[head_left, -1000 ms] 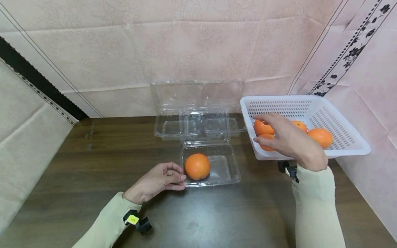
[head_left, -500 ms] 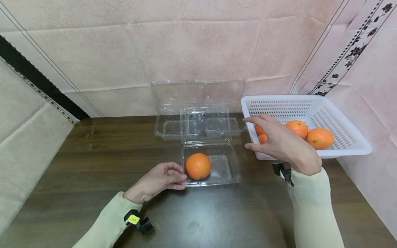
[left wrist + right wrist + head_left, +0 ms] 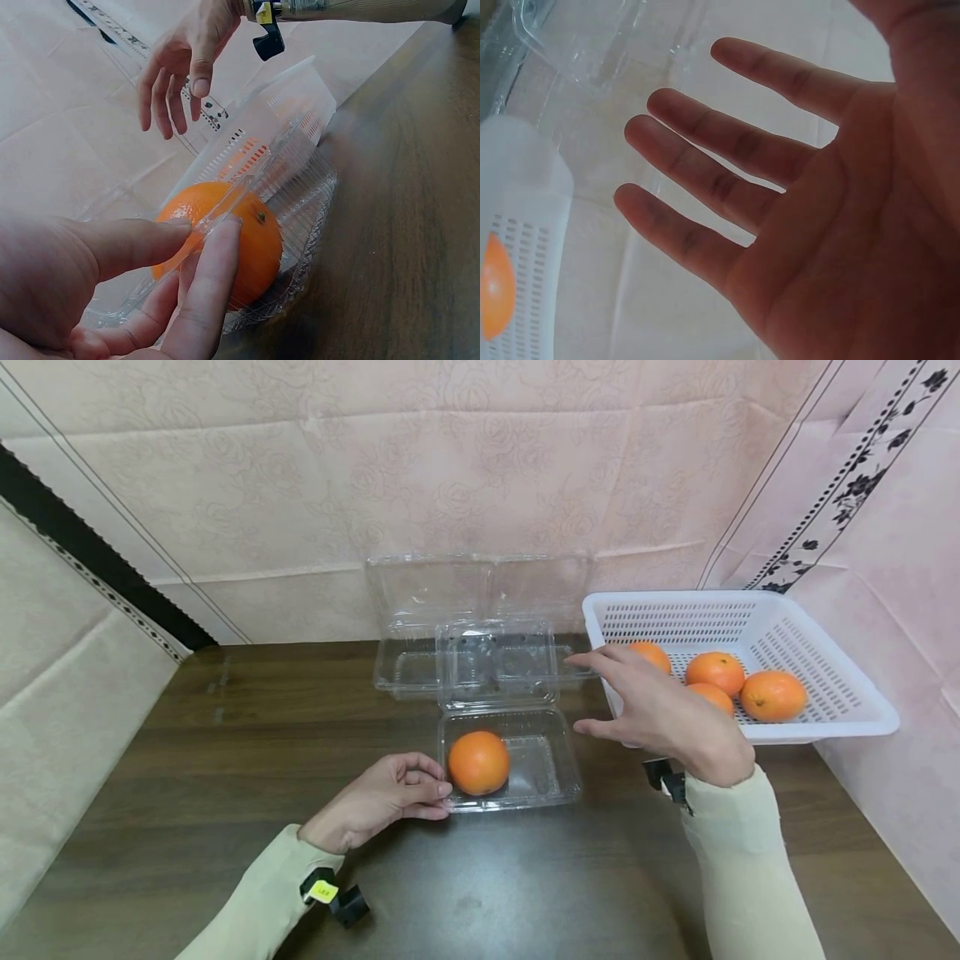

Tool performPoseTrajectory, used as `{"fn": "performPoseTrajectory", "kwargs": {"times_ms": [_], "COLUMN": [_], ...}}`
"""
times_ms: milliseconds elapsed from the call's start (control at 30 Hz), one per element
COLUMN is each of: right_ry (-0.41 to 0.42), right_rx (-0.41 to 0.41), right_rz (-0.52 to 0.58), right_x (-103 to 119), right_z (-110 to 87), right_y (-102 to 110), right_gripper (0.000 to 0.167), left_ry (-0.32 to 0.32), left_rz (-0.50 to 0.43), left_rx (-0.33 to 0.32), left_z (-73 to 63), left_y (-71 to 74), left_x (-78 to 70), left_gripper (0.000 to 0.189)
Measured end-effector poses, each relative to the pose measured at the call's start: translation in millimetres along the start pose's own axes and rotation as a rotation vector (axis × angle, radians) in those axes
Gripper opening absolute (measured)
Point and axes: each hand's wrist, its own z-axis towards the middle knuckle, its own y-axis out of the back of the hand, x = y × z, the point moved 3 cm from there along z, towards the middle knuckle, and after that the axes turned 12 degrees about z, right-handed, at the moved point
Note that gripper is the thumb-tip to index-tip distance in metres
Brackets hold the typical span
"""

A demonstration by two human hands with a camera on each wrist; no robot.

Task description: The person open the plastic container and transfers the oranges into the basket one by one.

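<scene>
A clear plastic clamshell box (image 3: 536, 768) stands with its lid up on the table, one orange (image 3: 478, 763) in the left half of its base. My left hand (image 3: 386, 802) pinches the front left corner of the box's rim between thumb and fingers; the left wrist view shows this grip beside the orange. Above the left edge of a white basket (image 3: 840, 693) hovers my right hand (image 3: 660, 710), fingers spread and holding nothing. Several oranges (image 3: 773, 696) lie in the basket, partly hidden by that hand. In the right wrist view its palm (image 3: 832, 240) shows bare.
Behind the open box, a larger clear plastic container (image 3: 408, 664) stands against the cloth-covered wall (image 3: 465, 485), its lid upright. The brown wooden table (image 3: 480, 893) runs under everything. A black camera mount sits on each wrist.
My right hand has moved left, from over the oranges to the basket's left edge, uncovering more fruit. The left hand has kept its hold on the box.
</scene>
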Motion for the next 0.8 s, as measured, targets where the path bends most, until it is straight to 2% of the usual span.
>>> {"fn": "performPoseTrajectory", "kwargs": {"times_ms": [800], "right_ry": [0.028], "right_rx": [0.031], "right_rz": [-0.048], "right_x": [11], "right_z": [9.7], "right_y": [-22], "right_gripper": [0.079], "left_ry": [0.004], "left_rz": [0.001], "left_rx": [0.002], "left_z": [-0.1], "left_y": [-0.7], "left_x": [-0.2], "left_gripper": [0.032]}}
